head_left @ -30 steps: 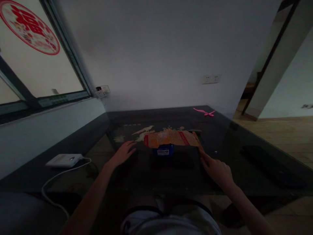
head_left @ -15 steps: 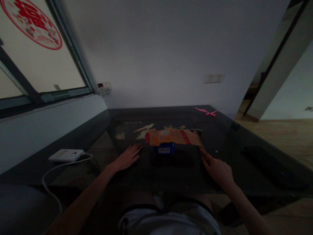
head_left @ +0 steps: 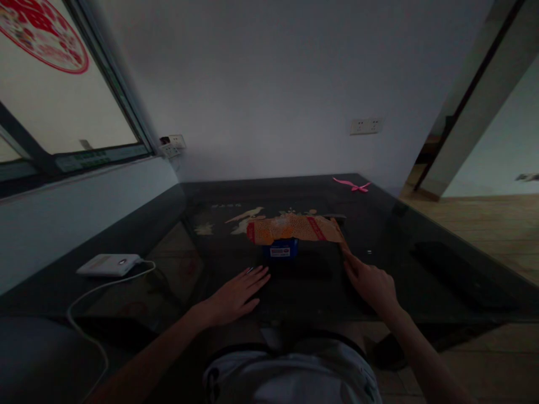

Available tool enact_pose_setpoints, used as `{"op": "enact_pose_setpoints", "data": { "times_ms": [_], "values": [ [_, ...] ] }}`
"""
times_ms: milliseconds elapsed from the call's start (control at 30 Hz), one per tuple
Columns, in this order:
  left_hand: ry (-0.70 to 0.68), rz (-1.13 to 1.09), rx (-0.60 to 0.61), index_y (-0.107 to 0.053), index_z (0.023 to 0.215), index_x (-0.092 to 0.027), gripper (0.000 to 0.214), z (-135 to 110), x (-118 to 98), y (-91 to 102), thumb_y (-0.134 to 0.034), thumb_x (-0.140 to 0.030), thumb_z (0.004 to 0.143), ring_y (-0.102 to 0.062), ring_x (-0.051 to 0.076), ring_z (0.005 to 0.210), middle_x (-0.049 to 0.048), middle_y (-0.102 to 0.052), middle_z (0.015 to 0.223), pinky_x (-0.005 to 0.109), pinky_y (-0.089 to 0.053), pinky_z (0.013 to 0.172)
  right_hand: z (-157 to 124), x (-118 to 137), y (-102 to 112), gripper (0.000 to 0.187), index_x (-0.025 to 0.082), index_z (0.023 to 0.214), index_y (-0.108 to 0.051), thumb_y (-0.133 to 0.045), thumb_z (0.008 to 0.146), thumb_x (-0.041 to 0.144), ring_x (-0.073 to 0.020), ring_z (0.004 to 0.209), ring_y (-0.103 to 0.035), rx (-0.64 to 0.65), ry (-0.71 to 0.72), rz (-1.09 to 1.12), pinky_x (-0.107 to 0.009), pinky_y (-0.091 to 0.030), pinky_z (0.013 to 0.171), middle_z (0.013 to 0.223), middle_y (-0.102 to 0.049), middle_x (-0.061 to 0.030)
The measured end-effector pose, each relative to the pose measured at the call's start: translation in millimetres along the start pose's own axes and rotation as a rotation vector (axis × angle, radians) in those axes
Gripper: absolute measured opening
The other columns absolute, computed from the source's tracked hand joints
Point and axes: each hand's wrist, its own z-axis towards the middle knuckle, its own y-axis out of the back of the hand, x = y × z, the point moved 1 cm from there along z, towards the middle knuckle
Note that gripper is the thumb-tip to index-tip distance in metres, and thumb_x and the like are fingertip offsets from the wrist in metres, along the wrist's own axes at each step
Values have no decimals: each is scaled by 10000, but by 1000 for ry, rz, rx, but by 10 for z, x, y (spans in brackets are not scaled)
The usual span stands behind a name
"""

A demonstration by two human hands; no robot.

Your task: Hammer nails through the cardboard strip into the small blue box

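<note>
Head view: A printed packet [head_left: 290,229] lies crosswise on a blue box [head_left: 281,249], beyond the left hand [head_left: 238,294], fingers spread and bare, and left of the nearer right hand [head_left: 374,283], fingers apparently grasping a wooden handle [head_left: 343,241] that points away; its far end fades into the dark table [head_left: 387,230].

Head view, forward-down across tabletop [head_left: 387,230]

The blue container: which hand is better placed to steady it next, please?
Probably the left hand: it appears to hold nothing and lies closer to the blue container. The right hand is farther off to the side and seems to have its grip on a wooden handle.
</note>
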Motion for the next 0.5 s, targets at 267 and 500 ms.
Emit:
{"op": "enact_pose_setpoints", "data": {
  "times_ms": [267,500],
  "values": [
    [-33,-19,11,-100,1455,-243,554,331,-260,6,-265,-388,946,-108,186,1395,37,-120,1520,401,-115,1140,-62,40,24,478,361,1371,-390,-241,927,458,-293,743,-685,10,-47,17,-357,-472,592,854,-725,-97],
    [16,-45,-38,-89,1456,-222,590,594,-369,-73,-282,-422,936,-102,186,1396,49,-135,1518,396,-114,1136,-173,107,57,461,373,1348,-424,-254,926,448,-277,744,-685,24,-90,36,-345,-466,598,853,-722,-83]
  ]
}}
